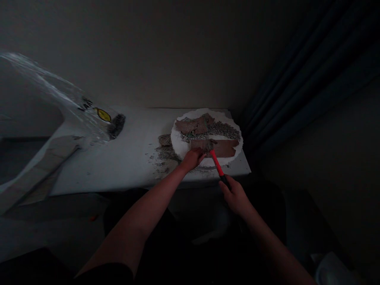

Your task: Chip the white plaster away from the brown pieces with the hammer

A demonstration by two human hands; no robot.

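My right hand (236, 194) is wrapped round the black grip of a hammer (217, 161) with a red shaft. Its dark head lies over a brown strip (224, 149) with coarse woven cloth at its left end. My left hand (193, 158) is at the near edge of that cloth, fingers bent and close together; whatever they pinch is too dark to make out. Both hands work over a round white plate-like base (178, 146) with a wavy rim. On its far side lie a piece of brown woven cloth (192, 126) and a heap of grey gravel (224, 130).
The white table (130, 158) carries spilled grey grit (166, 154) left of the base. Farther left is a clear plastic bag (89, 114) with a yellow print and dark contents. Wood-look boards (38, 170) lean at the left end; a dark curtain (297, 75) hangs at right.
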